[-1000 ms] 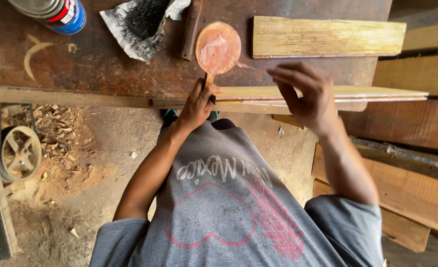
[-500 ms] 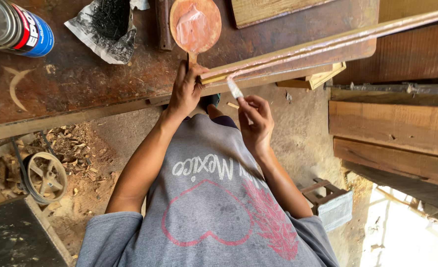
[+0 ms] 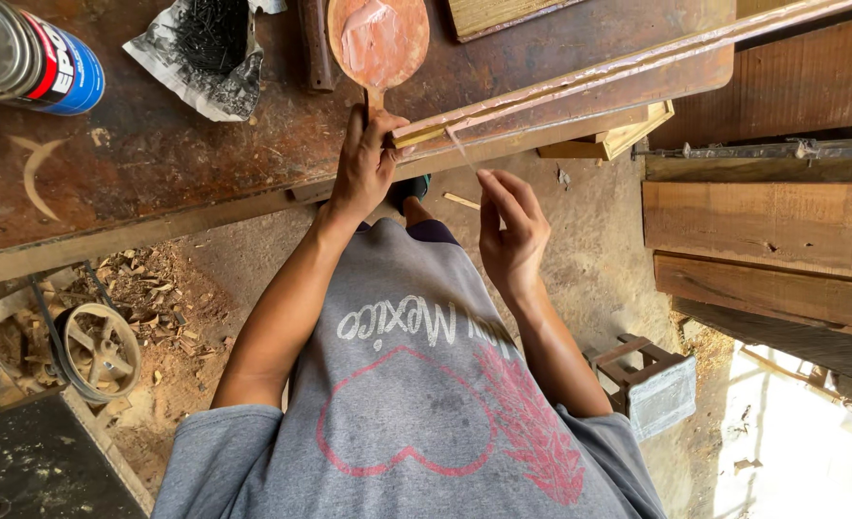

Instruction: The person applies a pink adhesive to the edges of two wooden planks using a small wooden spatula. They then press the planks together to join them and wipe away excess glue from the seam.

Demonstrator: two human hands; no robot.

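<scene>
The left hand (image 3: 366, 163) is closed on the near end of a long wooden strip (image 3: 628, 67) lying across the surface (image 3: 157, 173), pinning it at the edge. The right hand (image 3: 510, 231) pinches a thin scraper blade (image 3: 460, 149) just beside that end. Filler-spreading looks to be in hand; the next stroke likely needs steady contact. Open room lies right; a round filler paddle (image 3: 380, 40) crowds the far side.

Right hand (image 3: 510, 235) drawn back from the wooden strip (image 3: 599, 77), thin stick (image 3: 461, 152) now pinched at fingertips, strip angled steeper.
</scene>
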